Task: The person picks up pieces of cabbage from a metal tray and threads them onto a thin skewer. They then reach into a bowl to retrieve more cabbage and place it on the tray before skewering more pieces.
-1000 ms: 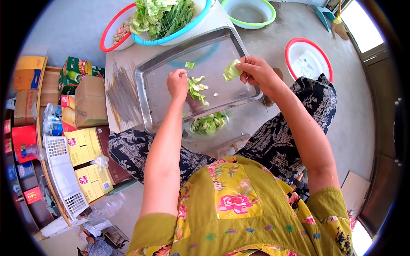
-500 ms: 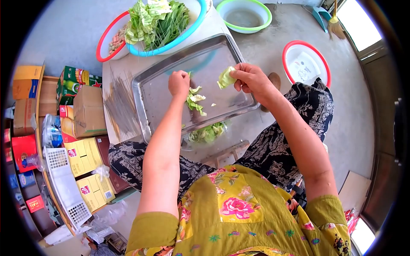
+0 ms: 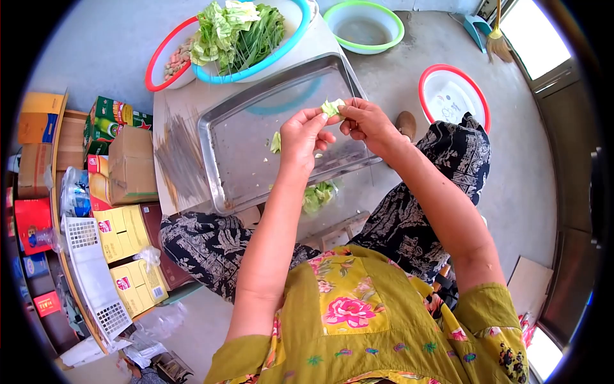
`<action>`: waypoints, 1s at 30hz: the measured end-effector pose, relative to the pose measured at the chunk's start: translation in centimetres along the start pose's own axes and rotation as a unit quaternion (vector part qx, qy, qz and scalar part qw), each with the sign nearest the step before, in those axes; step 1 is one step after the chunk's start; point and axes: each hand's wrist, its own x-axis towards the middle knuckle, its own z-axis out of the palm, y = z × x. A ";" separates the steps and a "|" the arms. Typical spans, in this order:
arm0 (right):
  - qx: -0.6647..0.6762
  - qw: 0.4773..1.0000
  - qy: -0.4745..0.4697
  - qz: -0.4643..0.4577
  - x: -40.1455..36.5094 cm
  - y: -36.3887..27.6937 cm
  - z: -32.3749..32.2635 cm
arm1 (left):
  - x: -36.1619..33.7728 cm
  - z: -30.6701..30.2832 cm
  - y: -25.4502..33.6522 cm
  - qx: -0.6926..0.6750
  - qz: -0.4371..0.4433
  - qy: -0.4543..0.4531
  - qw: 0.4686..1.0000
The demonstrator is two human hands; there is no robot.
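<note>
Over the metal tray (image 3: 224, 185) my two hands meet at a small pale green leaf piece (image 3: 331, 107). My left hand (image 3: 304, 136) pinches it from the left, thumb and forefinger together. From the right, my right hand (image 3: 368, 123) grips the same leaf, and a thin skewer seems to show near its fingers. Another leaf piece (image 3: 275, 143) lies in the tray left of my left hand, with tiny scraps nearby. A pile of thin skewers (image 3: 181, 157) rests beside the tray's left edge.
A blue-rimmed basin (image 3: 281, 63) of leafy greens and a red-rimmed basin (image 3: 151, 70) stand behind the tray. More leaves (image 3: 318, 197) sit below its front edge. On the floor are a green-rimmed basin (image 3: 364, 48) and another red-rimmed basin (image 3: 486, 105). Boxes (image 3: 133, 166) stand at left.
My left hand has moved right and up from the tray's leaves to the leaf at my right hand. My right hand has shifted slightly left. Fewer leaf pieces show in the tray.
</note>
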 end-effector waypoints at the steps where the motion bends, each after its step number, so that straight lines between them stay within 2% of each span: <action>1: 0.008 1.000 -0.005 0.001 0.0 0.0 0.0 | -0.1 0.1 -0.1 0.029 0.009 0.023 0.999; 5: 0.000 1.000 -0.010 -0.001 0.1 0.1 -0.1 | -0.6 0.4 0.0 0.066 0.031 0.047 0.996; 11: 0.023 0.999 -0.022 -0.005 0.2 -0.2 -0.1 | -0.9 1.2 1.2 0.011 0.001 0.021 1.000; 13: 0.035 0.999 -0.025 0.004 0.4 0.2 -0.3 | -1.7 2.7 2.3 -0.011 0.018 -0.043 0.999; 16: 0.025 0.999 -0.040 0.001 -0.4 -0.6 0.0 | -1.1 3.7 2.8 0.060 0.043 -0.008 0.997; 21: 0.055 0.998 -0.035 0.001 -0.2 -0.4 -0.4 | -0.7 2.6 1.5 0.130 0.029 0.060 0.989; 30: 0.039 0.999 -0.026 -0.006 -0.7 -0.6 -0.1 | -1.3 2.0 1.3 0.130 0.052 0.098 0.985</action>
